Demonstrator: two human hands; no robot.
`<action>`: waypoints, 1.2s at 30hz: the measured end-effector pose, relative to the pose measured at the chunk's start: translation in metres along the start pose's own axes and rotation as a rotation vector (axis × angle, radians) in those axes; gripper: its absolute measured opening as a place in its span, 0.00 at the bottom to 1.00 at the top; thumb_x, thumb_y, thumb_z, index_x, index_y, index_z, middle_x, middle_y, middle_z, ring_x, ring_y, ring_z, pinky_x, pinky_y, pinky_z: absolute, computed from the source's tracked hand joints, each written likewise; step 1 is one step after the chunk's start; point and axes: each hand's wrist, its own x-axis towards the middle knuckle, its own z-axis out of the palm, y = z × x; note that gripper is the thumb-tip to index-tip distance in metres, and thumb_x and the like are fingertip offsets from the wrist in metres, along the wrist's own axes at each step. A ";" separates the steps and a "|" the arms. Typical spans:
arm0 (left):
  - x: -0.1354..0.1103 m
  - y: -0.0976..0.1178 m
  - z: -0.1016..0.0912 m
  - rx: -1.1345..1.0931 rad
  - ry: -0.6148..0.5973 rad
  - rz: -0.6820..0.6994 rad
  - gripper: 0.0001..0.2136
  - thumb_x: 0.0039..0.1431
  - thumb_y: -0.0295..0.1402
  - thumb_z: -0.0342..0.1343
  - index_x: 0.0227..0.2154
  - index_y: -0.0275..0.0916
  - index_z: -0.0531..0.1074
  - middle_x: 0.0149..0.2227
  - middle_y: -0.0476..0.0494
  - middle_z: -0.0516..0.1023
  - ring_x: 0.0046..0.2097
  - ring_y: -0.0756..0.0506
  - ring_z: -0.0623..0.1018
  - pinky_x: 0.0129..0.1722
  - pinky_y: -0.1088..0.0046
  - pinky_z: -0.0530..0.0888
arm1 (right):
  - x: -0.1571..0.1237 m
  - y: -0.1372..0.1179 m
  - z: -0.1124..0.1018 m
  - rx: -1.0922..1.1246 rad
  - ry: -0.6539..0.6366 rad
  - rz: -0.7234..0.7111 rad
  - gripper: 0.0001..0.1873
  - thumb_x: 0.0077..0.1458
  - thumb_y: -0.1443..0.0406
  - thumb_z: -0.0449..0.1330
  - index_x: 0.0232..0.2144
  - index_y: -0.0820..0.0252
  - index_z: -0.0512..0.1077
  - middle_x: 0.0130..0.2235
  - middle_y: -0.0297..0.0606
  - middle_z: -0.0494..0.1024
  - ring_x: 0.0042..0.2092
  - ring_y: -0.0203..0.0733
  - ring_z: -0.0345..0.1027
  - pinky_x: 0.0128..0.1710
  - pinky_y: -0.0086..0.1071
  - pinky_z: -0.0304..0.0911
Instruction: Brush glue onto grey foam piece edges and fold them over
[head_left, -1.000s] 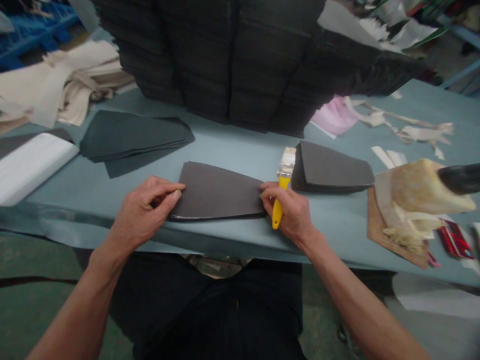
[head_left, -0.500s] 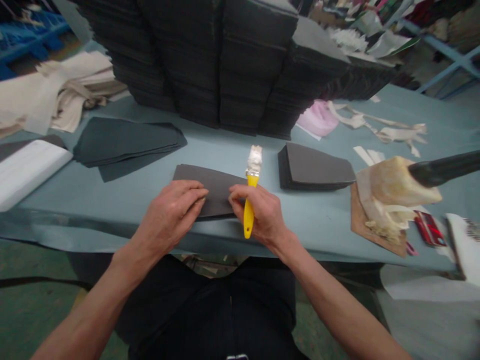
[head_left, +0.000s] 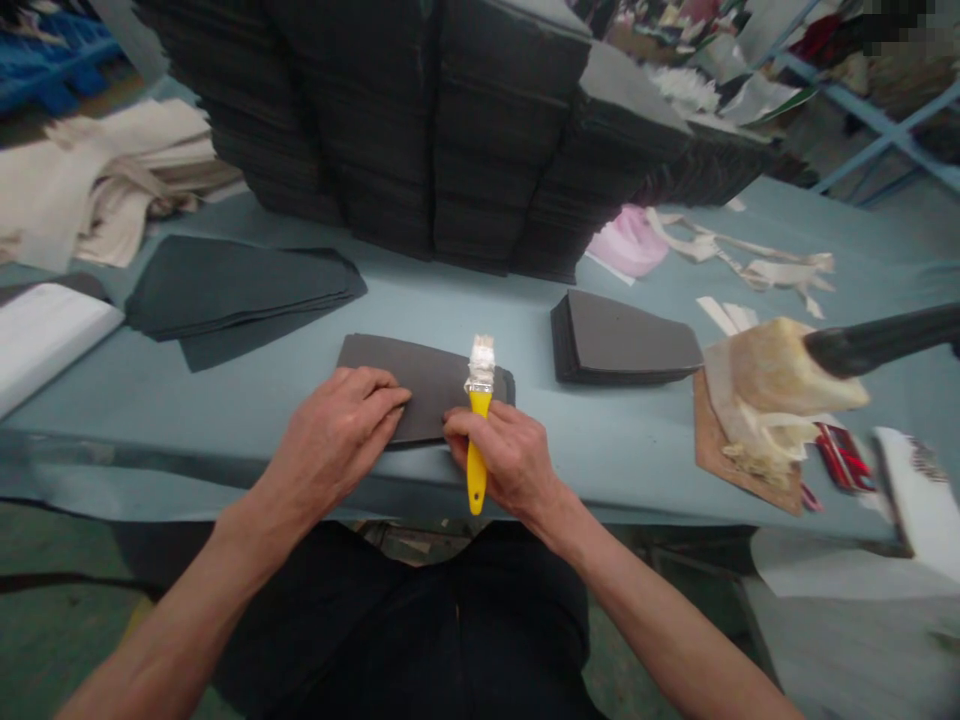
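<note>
Blue-grey counter (head_left: 637, 450) runs across in front of me, and the dark grey sheet (head_left: 427, 372) lies on it at the near edge, its long axis running left to right along that edge. Whether it is one sheet or a thin layered few I cannot tell. My left hand (head_left: 337, 435) lies palm down on the sheet's left half, its grip unclenched, fingers flat and close together, the forearm coming in from the lower left. My right hand (head_left: 504, 462) has its grip curled around the one yellow-handled brush (head_left: 475, 440) at the sheet's right end, with the wrist low over the counter's edge. The brush's long axis runs straight away from me: white-crusted bristles point to the far side and rest on the sheet, the handle end points back at me. One low stack of dark pieces (head_left: 622, 340) sits right of the sheet, one flat dark pile (head_left: 232, 290) left of it, and tall dark stacks (head_left: 450, 130) rise behind it.
</note>
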 end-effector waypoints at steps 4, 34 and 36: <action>-0.001 0.005 0.000 0.002 -0.037 0.035 0.18 0.79 0.34 0.47 0.51 0.35 0.83 0.52 0.34 0.86 0.51 0.36 0.83 0.52 0.54 0.82 | -0.004 -0.003 0.002 0.022 0.009 0.018 0.10 0.72 0.72 0.57 0.39 0.53 0.74 0.41 0.31 0.89 0.34 0.37 0.73 0.40 0.32 0.67; 0.042 0.009 0.013 0.134 -0.240 -0.001 0.21 0.77 0.37 0.46 0.59 0.39 0.81 0.51 0.32 0.81 0.48 0.33 0.77 0.51 0.49 0.79 | -0.005 -0.006 0.008 0.026 0.063 0.109 0.08 0.70 0.70 0.62 0.37 0.53 0.75 0.41 0.31 0.89 0.35 0.38 0.76 0.39 0.32 0.69; 0.046 0.007 0.015 0.137 -0.256 0.004 0.20 0.77 0.38 0.47 0.57 0.39 0.82 0.50 0.32 0.81 0.48 0.33 0.77 0.51 0.49 0.78 | -0.005 -0.006 0.007 0.027 0.045 0.117 0.08 0.71 0.69 0.61 0.38 0.53 0.75 0.42 0.31 0.89 0.36 0.38 0.77 0.40 0.32 0.70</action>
